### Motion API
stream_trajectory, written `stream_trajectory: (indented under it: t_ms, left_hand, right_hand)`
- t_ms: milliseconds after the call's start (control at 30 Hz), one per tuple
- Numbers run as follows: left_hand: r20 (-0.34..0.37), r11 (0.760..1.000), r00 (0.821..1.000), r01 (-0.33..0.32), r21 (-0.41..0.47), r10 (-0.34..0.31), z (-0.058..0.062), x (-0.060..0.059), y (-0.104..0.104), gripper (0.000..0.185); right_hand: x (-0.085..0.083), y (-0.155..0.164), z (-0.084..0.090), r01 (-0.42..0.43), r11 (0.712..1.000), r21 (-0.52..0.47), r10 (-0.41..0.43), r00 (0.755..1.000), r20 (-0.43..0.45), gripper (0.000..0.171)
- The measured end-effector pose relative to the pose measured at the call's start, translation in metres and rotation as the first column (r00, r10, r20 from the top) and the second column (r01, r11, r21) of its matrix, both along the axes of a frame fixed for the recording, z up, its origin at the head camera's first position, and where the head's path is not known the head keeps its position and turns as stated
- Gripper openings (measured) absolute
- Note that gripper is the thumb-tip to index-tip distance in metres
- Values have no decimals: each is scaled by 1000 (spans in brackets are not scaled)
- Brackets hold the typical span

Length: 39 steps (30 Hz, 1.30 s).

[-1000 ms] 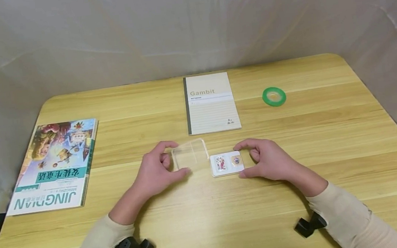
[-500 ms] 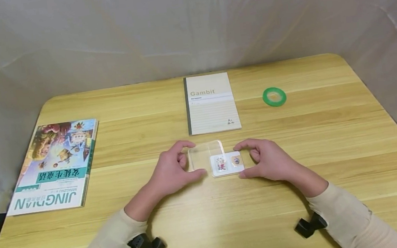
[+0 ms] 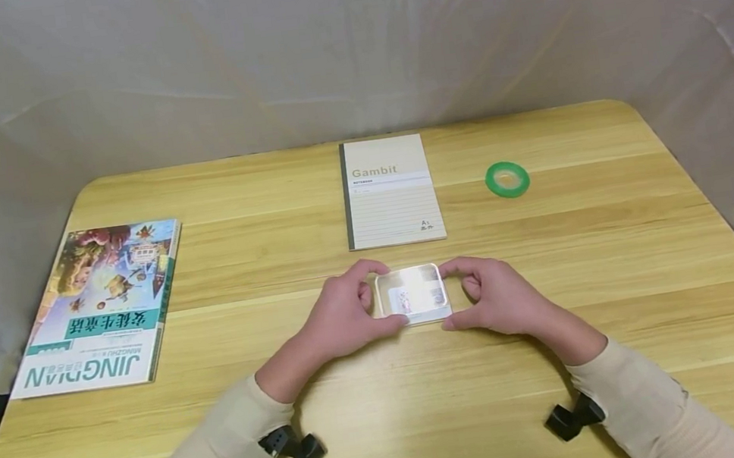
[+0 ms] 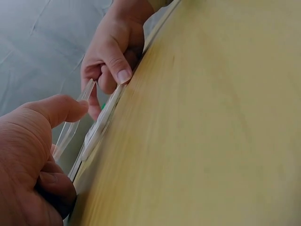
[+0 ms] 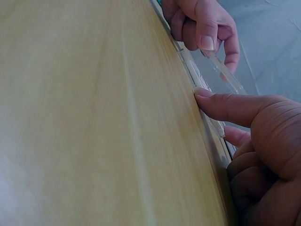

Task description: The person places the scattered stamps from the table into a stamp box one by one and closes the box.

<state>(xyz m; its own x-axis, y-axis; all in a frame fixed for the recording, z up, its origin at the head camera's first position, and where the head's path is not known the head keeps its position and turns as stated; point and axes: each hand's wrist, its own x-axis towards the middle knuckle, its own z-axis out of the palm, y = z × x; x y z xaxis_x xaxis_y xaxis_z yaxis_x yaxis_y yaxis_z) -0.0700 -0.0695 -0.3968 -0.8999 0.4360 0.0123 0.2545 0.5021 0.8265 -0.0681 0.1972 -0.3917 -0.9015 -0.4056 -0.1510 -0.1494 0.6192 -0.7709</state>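
A small white tray (image 3: 429, 317) with picture pieces inside lies on the wooden table (image 3: 551, 275), in front of the notebook. My left hand (image 3: 350, 315) pinches a clear plastic lid (image 3: 412, 291) between thumb and forefinger and holds it over the tray, tilted slightly above it, as the left wrist view shows at the lid (image 4: 75, 123). My right hand (image 3: 485, 295) grips the tray's right end with thumb and forefinger; in the right wrist view its thumb presses the tray edge (image 5: 200, 80). The lid's glare hides most of the pictures.
A "Gambit" notebook (image 3: 390, 189) lies behind the hands. A green tape roll (image 3: 507, 178) sits to the back right. A colourful book (image 3: 101, 303) lies at the table's left edge. Pale cloth hangs behind the table.
My left hand has carried the clear lid rightward from beside the tray until it covers the tray. The right hand has kept its hold on the tray's right end.
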Motion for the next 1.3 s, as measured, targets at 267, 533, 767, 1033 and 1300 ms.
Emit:
stream_trajectory:
  t_ms: [267, 533, 767, 1033, 1300]
  left_hand:
    - [2, 999, 1000, 9, -34, -9, 2, 0, 7, 65]
    - [-18, 997, 999, 25, -75, -26, 0, 0, 9, 65]
    - [-26, 994, 999, 29, -104, -32, 0, 0, 11, 66]
    - [-36, 991, 998, 36, -132, -42, -2, -1, 12, 66]
    - [-45, 985, 997, 62, -159, -70, -2, -2, 12, 67]
  right_hand:
    - [-1, 0, 0, 2, 1000, 5, -2, 1000, -2, 66]
    - [-1, 0, 0, -1, 1000, -3, 1, 1000, -1, 66]
    - [0, 0, -1, -4, 1000, -10, 4, 1000, -5, 65]
    - [-1, 1, -2, 1, 1000, -18, -1, 1000, 4, 66]
    - [-1, 2, -3, -11, 999, -33, 12, 1000, 10, 70]
